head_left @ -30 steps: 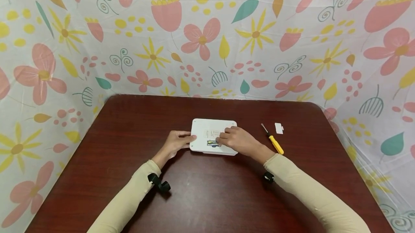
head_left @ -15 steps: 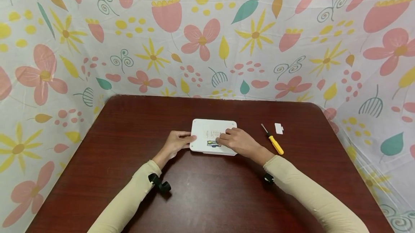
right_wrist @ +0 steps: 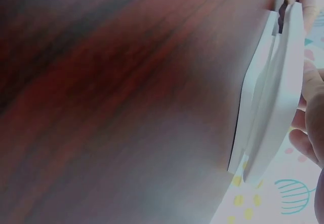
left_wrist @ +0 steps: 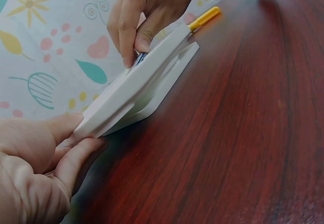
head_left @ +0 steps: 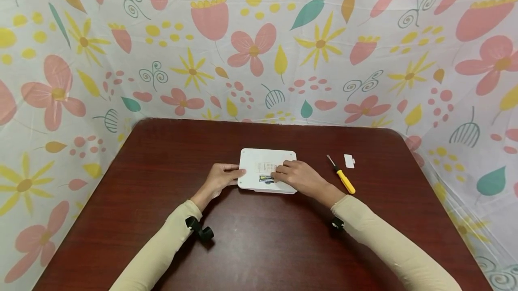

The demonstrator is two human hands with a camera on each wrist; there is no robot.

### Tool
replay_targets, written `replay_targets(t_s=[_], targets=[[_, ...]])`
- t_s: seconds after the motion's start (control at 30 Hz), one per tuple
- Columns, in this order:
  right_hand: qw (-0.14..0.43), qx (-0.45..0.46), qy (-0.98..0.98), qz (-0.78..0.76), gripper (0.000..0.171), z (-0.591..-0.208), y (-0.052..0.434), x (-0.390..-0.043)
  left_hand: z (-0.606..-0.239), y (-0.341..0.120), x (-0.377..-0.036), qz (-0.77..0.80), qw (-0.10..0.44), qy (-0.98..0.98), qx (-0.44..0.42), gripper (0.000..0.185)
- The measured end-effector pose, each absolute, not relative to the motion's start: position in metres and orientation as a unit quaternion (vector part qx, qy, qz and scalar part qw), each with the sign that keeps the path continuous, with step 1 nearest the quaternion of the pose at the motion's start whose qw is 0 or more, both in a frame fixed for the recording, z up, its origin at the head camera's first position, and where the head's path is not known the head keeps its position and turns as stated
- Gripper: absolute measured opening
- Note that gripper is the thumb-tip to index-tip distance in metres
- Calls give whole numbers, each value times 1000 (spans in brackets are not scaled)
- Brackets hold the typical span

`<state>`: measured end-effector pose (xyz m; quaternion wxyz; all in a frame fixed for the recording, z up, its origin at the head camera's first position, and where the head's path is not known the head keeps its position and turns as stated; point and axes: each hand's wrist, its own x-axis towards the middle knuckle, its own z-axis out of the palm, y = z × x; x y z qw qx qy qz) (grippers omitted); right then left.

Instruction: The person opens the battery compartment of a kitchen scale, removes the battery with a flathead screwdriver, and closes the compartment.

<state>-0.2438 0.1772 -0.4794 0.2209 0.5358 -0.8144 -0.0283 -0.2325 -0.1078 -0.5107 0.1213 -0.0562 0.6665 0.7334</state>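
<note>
white plastic under both hands

white plastic, smooth and flat with rounded corners: the device (head_left: 263,165) lies underside up near the middle of the dark red wood-grain table (head_left: 162,156). the left hand (head_left: 221,177) is at its left edge, thumb (left_wrist: 61,127) on top and fingers curled underneath, pinching the rim. from the left wrist view the slab shows two layers, a thinner plate on a stepped base.

over to the right hand (head_left: 297,176), lying on the right part of the device, fingers together and bent, tips (left_wrist: 132,57) pressing down into the open battery compartment (head_left: 266,178). in that recess, a battery (head_left: 265,177) with a yellow and dark wrapper, mostly covered by the fingertips. a pale printed label (head_left: 265,167) sits just above the recess.

off to the right, well apart from the device, a screwdriver (head_left: 341,174) with a glossy yellow handle and thin metal shaft lies on the wood, and just beyond it a small white rectangular cover (head_left: 349,161), flat on the table. a flower-print cloth (head_left: 259,43) drapes around the table. beige sleeves (head_left: 170,232) cover both arms.
</note>
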Motion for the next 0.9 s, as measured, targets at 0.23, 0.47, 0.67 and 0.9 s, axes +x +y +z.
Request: replay_targets(t_s=[0.23,0.47,0.67,0.9], targets=[[229,551,-802,-36,31,-480,179,-243,-511,-108,-233,732,125,667,-57,37],[258,560,-787,7,13,-484,175,-244,-511,-108,-232,732,120,668,-55,37],[257,549,-792,68,6,-485,170,-244,-511,-108,-232,730,122,670,-60,37],[250,543,-793,121,4,-482,169,-246,-511,-108,-232,732,122,668,-58,38]])
